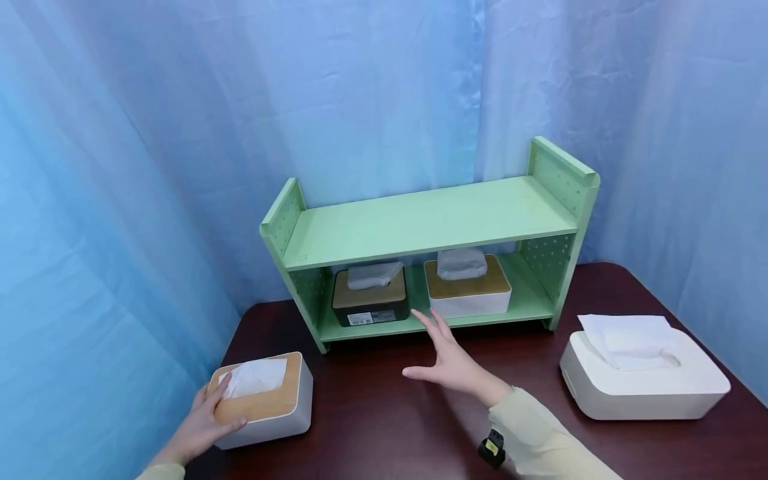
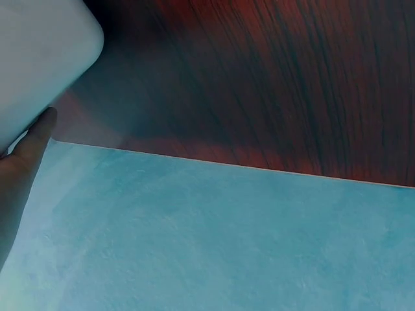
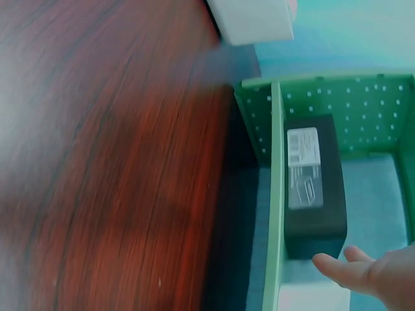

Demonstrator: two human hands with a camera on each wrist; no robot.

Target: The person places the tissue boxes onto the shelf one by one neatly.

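At the left of the table my left hand (image 1: 201, 423) grips the left end of a white tissue box with a wooden lid (image 1: 282, 407), a white tissue sticking out of its top. In the left wrist view a finger (image 2: 39, 133) lies against that box's edge. My right hand (image 1: 456, 367), thumb and fingers spread, holds nothing in front of the green shelf (image 1: 432, 220). On the lower tier stand a black tissue box with a brown lid (image 1: 372, 300) and, to its right, a white tissue box with a wooden lid (image 1: 471, 293).
An all-white tissue box (image 1: 648, 393) stands at the right of the dark red-brown table (image 1: 372, 427). Light blue curtains (image 1: 384, 100) hang behind and at both sides. The shelf's raised end panels flank its upper tier.
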